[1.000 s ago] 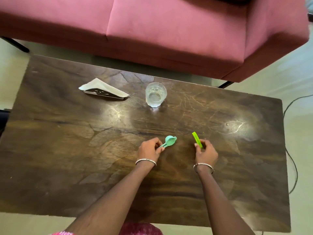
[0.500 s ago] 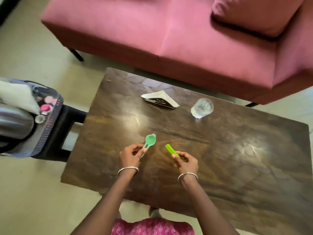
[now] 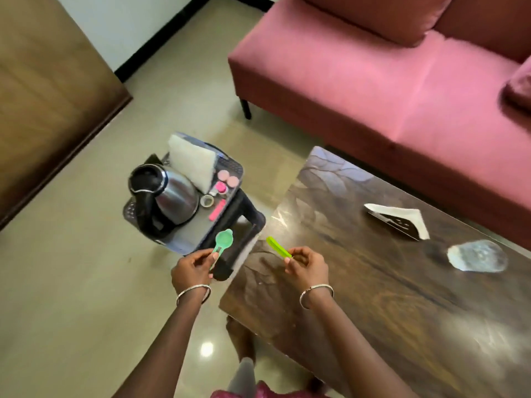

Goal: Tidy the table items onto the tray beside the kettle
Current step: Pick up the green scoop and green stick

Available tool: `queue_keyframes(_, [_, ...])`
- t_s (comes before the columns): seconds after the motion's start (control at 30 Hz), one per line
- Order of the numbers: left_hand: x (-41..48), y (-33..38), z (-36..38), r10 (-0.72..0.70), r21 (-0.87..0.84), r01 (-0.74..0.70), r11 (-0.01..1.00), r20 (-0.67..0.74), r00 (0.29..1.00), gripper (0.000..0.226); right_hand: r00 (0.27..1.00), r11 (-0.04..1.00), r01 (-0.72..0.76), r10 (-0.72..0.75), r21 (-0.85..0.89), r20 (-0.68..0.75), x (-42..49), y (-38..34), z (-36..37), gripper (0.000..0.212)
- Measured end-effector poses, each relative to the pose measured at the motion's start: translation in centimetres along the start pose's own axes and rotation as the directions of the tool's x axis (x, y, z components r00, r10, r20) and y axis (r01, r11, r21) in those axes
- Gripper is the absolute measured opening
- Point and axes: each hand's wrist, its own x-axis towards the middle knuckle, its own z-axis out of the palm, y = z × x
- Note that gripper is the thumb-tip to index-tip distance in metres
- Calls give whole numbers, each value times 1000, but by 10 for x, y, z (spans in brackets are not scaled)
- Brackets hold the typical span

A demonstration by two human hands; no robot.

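My left hand (image 3: 193,269) grips a teal plastic spoon (image 3: 222,242) by its handle, bowl up, held past the table's left end and close to the tray. My right hand (image 3: 308,265) pinches a lime green stick (image 3: 278,247) above the table's left corner. The grey tray (image 3: 198,228) rests on a black stool left of the table. It carries a steel kettle (image 3: 163,198), a white napkin stack (image 3: 192,163) and small pink items (image 3: 224,182). A napkin holder (image 3: 398,219) and a clear glass (image 3: 477,256) stand on the dark wooden table (image 3: 388,297).
A pink sofa (image 3: 373,73) runs along the far side of the table. A brown wooden panel (image 3: 43,96) stands at the left over beige floor. My feet show below the table's near corner.
The view has swung left, bringing the kettle and tray fully into sight. Both hands have moved left with the spoon and stick, the left hand now off the table towards the tray.
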Motion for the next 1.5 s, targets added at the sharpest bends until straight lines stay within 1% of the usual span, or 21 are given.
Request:
queue_keyframes(0.1, [42, -8, -23, 21, 126, -15, 992, -47, 999, 18, 995, 977, 101, -98, -189, 30, 22, -28, 47, 18])
queue_keyframes(0.17, [64, -12, -29, 30, 145, -23, 989, -43, 999, 18, 982, 935, 187, -179, -300, 57, 37, -43, 74, 18])
queue_keyframes(0.23, [87, -16, -32, 21, 152, -15, 988, -33, 999, 17, 950, 831, 311, -292, -461, 113, 58, -57, 103, 19])
queue_keyframes(0.27, [97, -18, -31, 17, 157, -11, 988, -34, 999, 17, 933, 774, 357, -324, -522, 156, 69, -63, 116, 20])
queue_keyframes(0.4, [122, -21, -19, -15, 147, 21, 989, -39, 999, 15, 873, 561, 484, -364, -672, 325, 110, -83, 159, 24])
queue_keyframes(0.5, [136, -25, -7, -65, 139, 72, 988, -50, 997, 14, 828, 388, 550, -366, -739, 424, 133, -93, 185, 26])
queue_keyframes(0.57, [143, -31, 0, -101, 174, 107, 979, -46, 994, 16, 808, 270, 579, -311, -769, 500, 148, -95, 200, 27])
queue_keyframes(0.6, [145, -35, 4, -106, 209, 112, 971, -40, 994, 16, 810, 228, 579, -271, -783, 520, 154, -96, 206, 27])
queue_keyframes(0.7, [150, -41, 12, -116, 279, 121, 953, -32, 993, 18, 813, 115, 576, -178, -809, 554, 166, -96, 217, 26])
queue_keyframes(0.77, [156, -42, 17, -115, 295, 118, 948, -28, 993, 18, 811, 62, 577, -161, -814, 562, 172, -96, 222, 27])
queue_keyframes(0.83, [162, -40, 20, -111, 316, 111, 942, -18, 994, 20, 811, 27, 570, -181, -821, 557, 174, -97, 228, 26])
queue_keyframes(0.93, [170, -39, 22, -130, 342, 125, 932, -8, 992, 23, 817, -3, 549, -211, -836, 537, 175, -96, 235, 22])
queue_keyframes(1.07, [172, -37, 25, -160, 359, 163, 919, -37, 986, 27, 829, -16, 524, -218, -852, 514, 173, -94, 241, 24])
queue_keyframes(1.17, [170, -35, 25, -133, 408, 140, 902, -47, 990, 28, 829, -22, 512, -251, -859, 500, 173, -90, 244, 26])
queue_keyframes(1.3, [166, -33, 26, -75, 495, 91, 864, -51, 996, 25, 828, -18, 505, -273, -863, 490, 174, -87, 242, 23])
queue_keyframes(1.33, [165, -33, 26, -65, 511, 83, 856, -54, 996, 24, 836, 1, 496, -270, -868, 477, 174, -86, 240, 22])
queue_keyframes(1.4, [164, -32, 25, -39, 525, 62, 849, -55, 998, 21, 851, 91, 482, -287, -872, 440, 172, -84, 233, 21])
queue_keyframes(1.43, [163, -32, 25, -26, 534, 53, 844, -58, 998, 21, 858, 161, 475, -305, -865, 414, 170, -83, 227, 22])
queue_keyframes(1.5, [159, -32, 22, 5, 562, 28, 827, -57, 998, 21, 878, 336, 449, -339, -828, 339, 161, -79, 212, 23])
